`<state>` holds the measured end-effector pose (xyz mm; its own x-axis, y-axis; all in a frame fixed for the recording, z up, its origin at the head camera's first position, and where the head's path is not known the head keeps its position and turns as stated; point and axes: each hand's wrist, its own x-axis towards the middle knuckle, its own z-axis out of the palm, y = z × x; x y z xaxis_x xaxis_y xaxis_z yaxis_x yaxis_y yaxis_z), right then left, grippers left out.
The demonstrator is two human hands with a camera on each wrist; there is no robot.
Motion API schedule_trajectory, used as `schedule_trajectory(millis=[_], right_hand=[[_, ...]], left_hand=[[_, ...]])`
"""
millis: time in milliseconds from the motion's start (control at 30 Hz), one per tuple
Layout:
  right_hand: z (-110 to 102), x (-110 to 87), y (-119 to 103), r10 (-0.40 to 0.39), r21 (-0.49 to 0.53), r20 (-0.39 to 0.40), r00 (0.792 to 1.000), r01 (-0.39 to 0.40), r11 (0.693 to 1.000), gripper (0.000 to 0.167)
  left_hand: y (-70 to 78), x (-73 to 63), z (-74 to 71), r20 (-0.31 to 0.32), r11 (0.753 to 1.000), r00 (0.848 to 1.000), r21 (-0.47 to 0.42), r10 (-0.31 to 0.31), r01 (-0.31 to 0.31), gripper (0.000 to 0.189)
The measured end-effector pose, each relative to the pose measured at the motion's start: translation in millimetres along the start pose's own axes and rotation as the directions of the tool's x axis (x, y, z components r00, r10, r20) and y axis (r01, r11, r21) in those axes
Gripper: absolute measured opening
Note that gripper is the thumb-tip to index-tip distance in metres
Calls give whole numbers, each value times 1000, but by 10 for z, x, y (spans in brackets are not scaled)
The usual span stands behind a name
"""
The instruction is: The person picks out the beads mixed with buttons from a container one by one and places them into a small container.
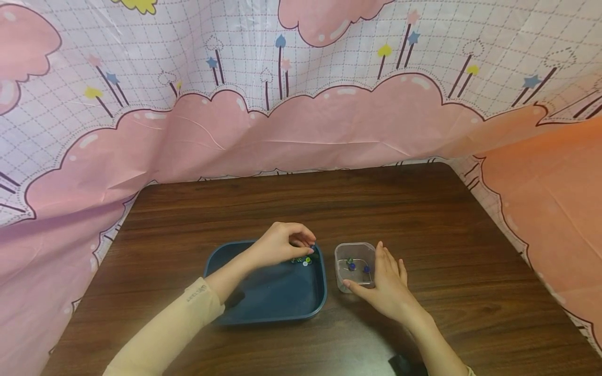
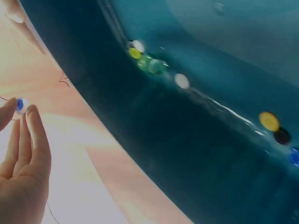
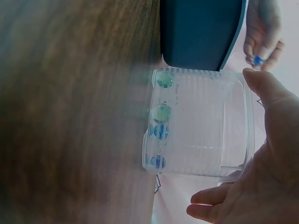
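My left hand (image 1: 282, 244) is above the far right part of a dark blue tray (image 1: 268, 300). Thumb and fingertips pinch a small clear-and-blue marble (image 2: 19, 104), which also shows as a blue marble (image 3: 258, 60) in the right wrist view. Right of the tray stands a clear plastic container (image 3: 196, 130) with green marbles (image 3: 162, 113) and blue marbles (image 3: 158, 162) on its bottom. My right hand (image 1: 391, 292) grips this container, thumb at the near side and fingers along the right side.
In the tray lie green marbles (image 2: 156, 66), a blue marble (image 2: 294, 157) and small button-like discs, among them a yellow disc (image 2: 269, 121) and a white disc (image 2: 182, 80). The brown wooden table (image 1: 301, 203) ends against a patterned pink curtain (image 1: 301, 130).
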<state>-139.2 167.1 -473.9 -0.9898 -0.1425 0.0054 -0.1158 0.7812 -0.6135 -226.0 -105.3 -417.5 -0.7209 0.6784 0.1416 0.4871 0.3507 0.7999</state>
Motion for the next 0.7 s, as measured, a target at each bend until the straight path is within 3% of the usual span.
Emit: schedule_trajectory(millis=[233,700], right_hand=[[5,0,-13,-5,-11,-12,1000,5,1000,123],[-3,-4,-14,-11,0,-4,1000,11,1000,122]], left_hand=[[151,89,79,-60,997,997,-58,53,-56,20],[253,190,222,-65,994,994,-54,88,-92,23]])
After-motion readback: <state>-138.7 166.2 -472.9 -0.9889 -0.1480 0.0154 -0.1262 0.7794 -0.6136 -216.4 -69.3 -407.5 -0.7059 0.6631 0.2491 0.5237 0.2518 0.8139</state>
